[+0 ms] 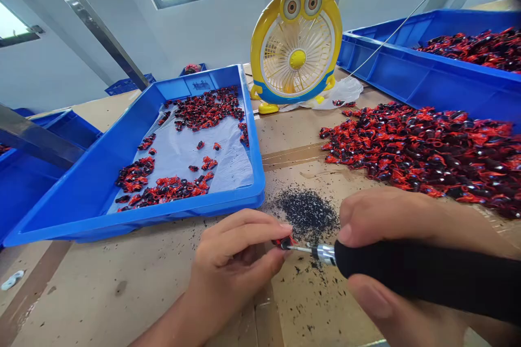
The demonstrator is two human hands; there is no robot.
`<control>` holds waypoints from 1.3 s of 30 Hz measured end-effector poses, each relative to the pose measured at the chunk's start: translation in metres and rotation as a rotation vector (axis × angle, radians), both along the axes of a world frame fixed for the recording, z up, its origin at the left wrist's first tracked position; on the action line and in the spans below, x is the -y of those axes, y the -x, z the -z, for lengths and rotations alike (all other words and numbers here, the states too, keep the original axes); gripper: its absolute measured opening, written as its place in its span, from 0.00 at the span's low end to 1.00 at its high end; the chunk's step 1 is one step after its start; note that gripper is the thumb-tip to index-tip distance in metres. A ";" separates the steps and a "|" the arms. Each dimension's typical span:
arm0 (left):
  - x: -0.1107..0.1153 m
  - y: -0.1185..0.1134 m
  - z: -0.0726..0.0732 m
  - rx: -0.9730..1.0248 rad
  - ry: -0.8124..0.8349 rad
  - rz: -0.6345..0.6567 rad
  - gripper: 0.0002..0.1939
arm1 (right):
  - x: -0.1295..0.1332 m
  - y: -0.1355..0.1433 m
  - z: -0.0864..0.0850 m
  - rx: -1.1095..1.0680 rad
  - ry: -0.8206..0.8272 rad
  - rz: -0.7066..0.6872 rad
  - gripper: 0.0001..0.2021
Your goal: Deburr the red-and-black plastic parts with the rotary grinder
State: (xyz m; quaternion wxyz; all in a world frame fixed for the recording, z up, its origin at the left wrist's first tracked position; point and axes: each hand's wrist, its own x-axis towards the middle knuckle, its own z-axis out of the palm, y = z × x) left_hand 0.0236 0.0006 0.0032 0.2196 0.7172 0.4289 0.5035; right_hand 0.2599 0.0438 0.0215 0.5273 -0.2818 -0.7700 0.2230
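Between its thumb and fingertips, my left hand (pixel 240 255) pinches a small red and black piece (pixel 284 242). My right hand (pixel 391 238) is wrapped round a thick black handheld tool (pixel 423 276) with a silver collar and a thin metal tip. That tip meets the right side of the small piece. Just beyond the hands, a heap of black shavings (pixel 309 211) lies on the brown tabletop (pixel 150 282).
A blue tray (pixel 259 173) with white lining and red-black pieces stands at the left. A yellow fan (pixel 297 59) is at the back. At the right lies a large pile of similar pieces (pixel 427 152), with a blue bin (pixel 407 73) behind it.
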 end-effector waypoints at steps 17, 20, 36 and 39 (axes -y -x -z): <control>0.000 0.002 -0.002 -0.028 -0.029 0.083 0.17 | -0.010 0.009 -0.007 0.192 -0.179 -0.101 0.07; 0.000 0.004 -0.002 -0.032 -0.027 0.096 0.17 | -0.008 0.007 -0.008 0.197 -0.175 -0.103 0.08; 0.000 0.003 -0.001 -0.082 -0.033 0.113 0.12 | -0.008 0.007 -0.012 0.239 -0.162 -0.099 0.08; 0.000 0.003 0.001 -0.070 -0.015 0.112 0.13 | -0.006 0.008 -0.008 0.258 -0.157 -0.098 0.09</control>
